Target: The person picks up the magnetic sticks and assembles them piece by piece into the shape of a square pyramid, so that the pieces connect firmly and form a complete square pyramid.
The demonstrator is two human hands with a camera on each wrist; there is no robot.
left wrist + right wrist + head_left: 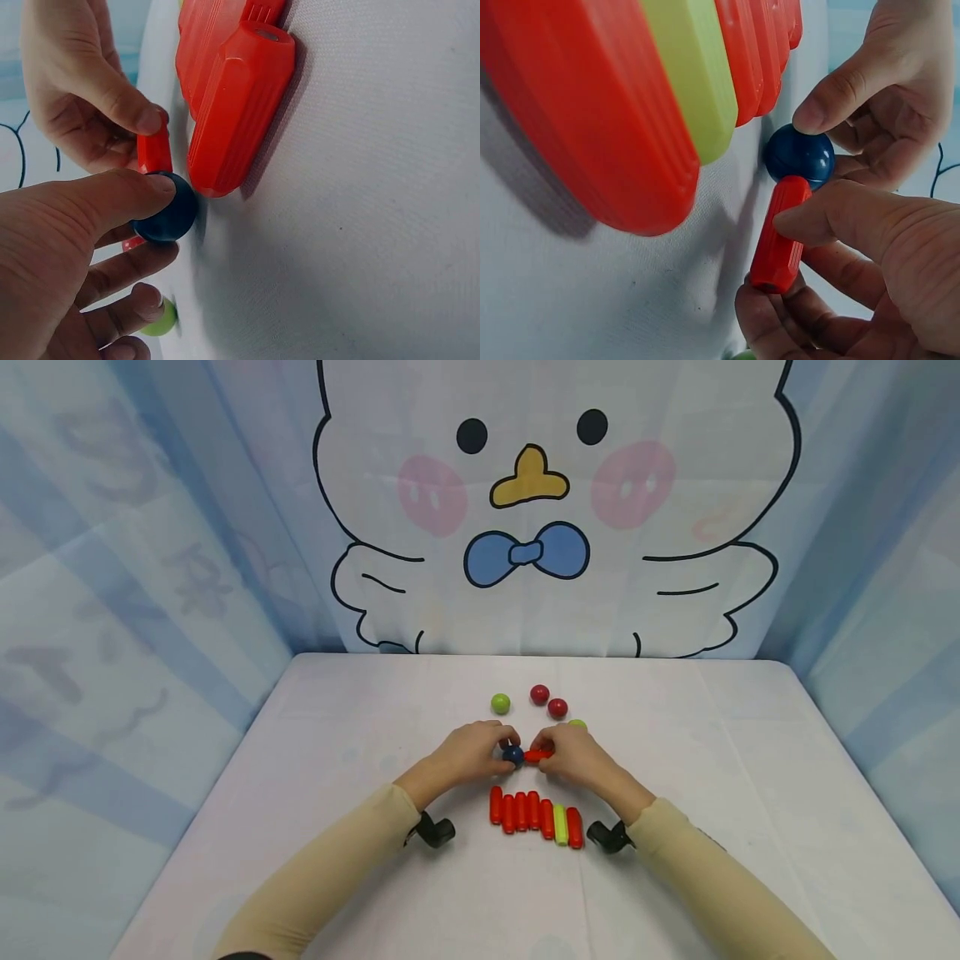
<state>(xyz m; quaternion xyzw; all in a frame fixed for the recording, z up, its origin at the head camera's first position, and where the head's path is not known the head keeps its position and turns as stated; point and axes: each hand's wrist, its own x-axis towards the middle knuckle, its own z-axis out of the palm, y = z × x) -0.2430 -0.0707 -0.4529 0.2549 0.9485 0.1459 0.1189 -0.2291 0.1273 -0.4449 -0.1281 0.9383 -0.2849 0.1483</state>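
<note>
**Ball and stick meet between two hands**

The left hand (472,753) pinches the blue ball (801,156); facing it, the right hand (576,760) pinches a red stick (772,259), its near end against the ball. For a good join, I'd hold the ball firmly, line the stick up squarely and press straight, without tilting. The ball looks dark and glossy; the stick, bright, slim and ridged.

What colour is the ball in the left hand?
The ball is dark blue, seen best in the right wrist view.
</note>
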